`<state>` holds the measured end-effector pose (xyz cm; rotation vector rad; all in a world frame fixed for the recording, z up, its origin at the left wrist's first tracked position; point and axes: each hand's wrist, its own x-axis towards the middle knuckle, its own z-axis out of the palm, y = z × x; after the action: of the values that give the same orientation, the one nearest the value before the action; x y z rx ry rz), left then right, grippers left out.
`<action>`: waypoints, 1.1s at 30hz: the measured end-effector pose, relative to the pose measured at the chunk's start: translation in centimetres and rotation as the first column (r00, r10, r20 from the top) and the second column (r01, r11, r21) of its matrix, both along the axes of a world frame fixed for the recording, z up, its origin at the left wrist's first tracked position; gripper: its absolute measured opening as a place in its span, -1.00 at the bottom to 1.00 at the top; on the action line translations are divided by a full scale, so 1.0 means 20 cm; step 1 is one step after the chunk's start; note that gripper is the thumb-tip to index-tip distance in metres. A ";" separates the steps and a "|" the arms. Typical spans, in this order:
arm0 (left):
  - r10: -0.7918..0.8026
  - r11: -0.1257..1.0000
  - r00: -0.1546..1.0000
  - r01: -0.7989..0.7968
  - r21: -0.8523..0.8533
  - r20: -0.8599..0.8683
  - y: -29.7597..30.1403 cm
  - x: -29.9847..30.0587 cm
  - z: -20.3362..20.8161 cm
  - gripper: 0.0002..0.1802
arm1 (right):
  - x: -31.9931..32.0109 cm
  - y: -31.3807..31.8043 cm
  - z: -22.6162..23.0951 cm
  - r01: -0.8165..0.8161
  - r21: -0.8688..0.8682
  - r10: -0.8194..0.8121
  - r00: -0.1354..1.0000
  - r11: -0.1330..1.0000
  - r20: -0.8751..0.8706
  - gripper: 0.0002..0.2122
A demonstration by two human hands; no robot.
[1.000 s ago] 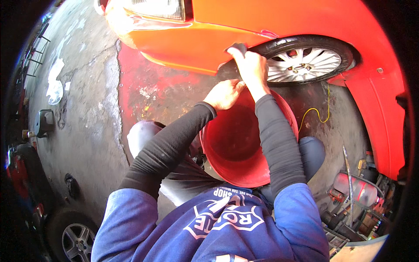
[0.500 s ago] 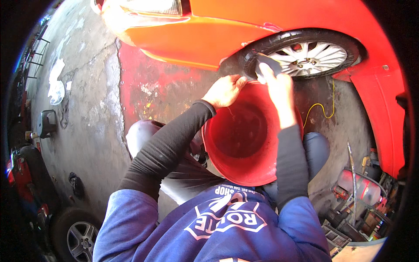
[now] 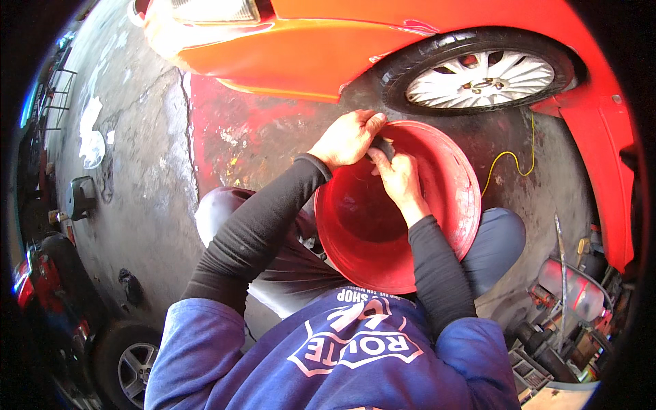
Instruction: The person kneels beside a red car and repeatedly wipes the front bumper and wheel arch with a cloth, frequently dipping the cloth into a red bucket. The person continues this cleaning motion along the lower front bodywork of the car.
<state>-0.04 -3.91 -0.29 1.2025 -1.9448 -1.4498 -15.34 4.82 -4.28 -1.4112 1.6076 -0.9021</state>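
Note:
A large red plastic tub (image 3: 458, 205) is tilted between my knees, its open mouth toward me and its inside dull and darker at the bottom. My left hand (image 3: 347, 140) is closed on the tub's upper left rim, thumb over the edge. Just inside that rim, my right hand (image 3: 398, 176) grips a dark grey piece (image 3: 383, 147) that looks like a folded sheet of sandpaper. It presses against the inner wall close to my left fingers, which partly hide it.
Beyond the tub stands a red car (image 3: 287, 51) with a silver-spoked wheel (image 3: 485, 80). A thin yellow cord (image 3: 502, 156) lies on the stained floor. Tools and a red tank (image 3: 570, 287) crowd the lower right. A black stool (image 3: 80, 197) and another vehicle's wheel (image 3: 133, 369) are at left.
My right hand has come down and left from above the tub's far rim to inside it, with the dark grey piece. My left hand stays on the rim. The view shifted slightly.

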 end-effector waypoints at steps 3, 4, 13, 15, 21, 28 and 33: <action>-0.013 0.998 0.999 0.011 0.067 0.031 -0.01 -0.01 0.00 -0.48 | -0.10 -0.03 -0.29 -0.020 0.112 0.043 0.977 0.993 -0.208 -0.64; -0.008 1.000 0.998 0.006 0.019 0.065 0.00 -0.01 0.00 -0.46 | -0.13 -0.01 -0.40 -0.034 0.092 0.060 0.954 0.995 -0.294 -0.65; -0.053 0.997 0.995 0.057 -0.049 0.080 -0.01 0.00 0.00 -0.45 | -0.25 0.52 -1.12 -0.249 0.685 0.683 0.548 0.685 -0.483 -0.55; -0.058 0.995 0.996 0.063 -0.072 0.074 -0.01 0.00 0.00 -0.45 | -0.25 0.50 -1.17 -0.304 0.678 0.715 0.512 0.669 -0.476 -0.61; -0.011 0.992 1.000 0.014 -0.124 0.021 -0.01 -0.02 0.00 -0.50 | -0.20 0.30 -1.05 -0.248 0.537 0.455 0.840 0.806 -0.295 -0.60; -0.041 0.997 0.996 0.046 -0.069 0.077 -0.01 -0.02 0.00 -0.47 | -0.21 -0.10 -0.23 -0.410 0.476 0.567 0.784 0.778 -0.252 -0.59; -0.040 0.996 0.997 0.046 -0.082 0.069 -0.01 -0.02 0.00 -0.47 | -0.31 -0.24 0.41 -0.194 0.243 0.215 0.975 0.950 -0.062 -0.68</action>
<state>-0.47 -4.10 -0.33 1.1930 -2.0668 -1.3503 -21.56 -0.07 3.95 -1.4327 1.5412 -0.5157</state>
